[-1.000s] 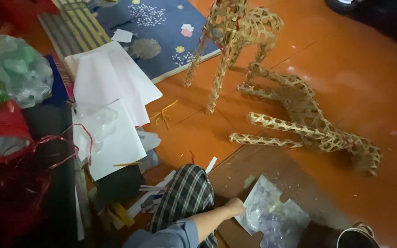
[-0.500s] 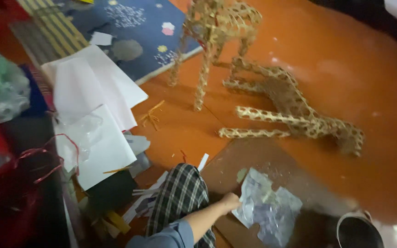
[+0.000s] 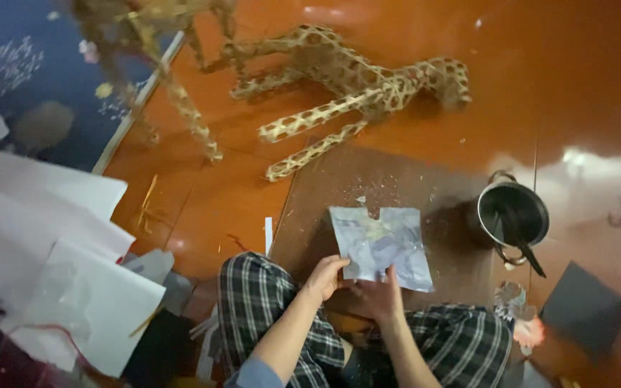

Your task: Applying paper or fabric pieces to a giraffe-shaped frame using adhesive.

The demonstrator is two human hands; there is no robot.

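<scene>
Low centre of the frame, left hand [image 3: 325, 276] and right hand [image 3: 379, 294] pinch the crinkled sheet [image 3: 382, 244] with closed fingers, steadying it flat on the brown board [image 3: 339, 187].

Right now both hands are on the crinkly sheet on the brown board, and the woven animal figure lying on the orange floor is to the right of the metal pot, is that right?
Not quite. In the head view both hands, left hand and right hand, do touch the crinkly sheet on the brown board, but the lying woven figure is up and to the left of the metal pot, not right of it.

r hand [image 3: 381, 294] now on sheet [image 3: 382, 244]
</scene>
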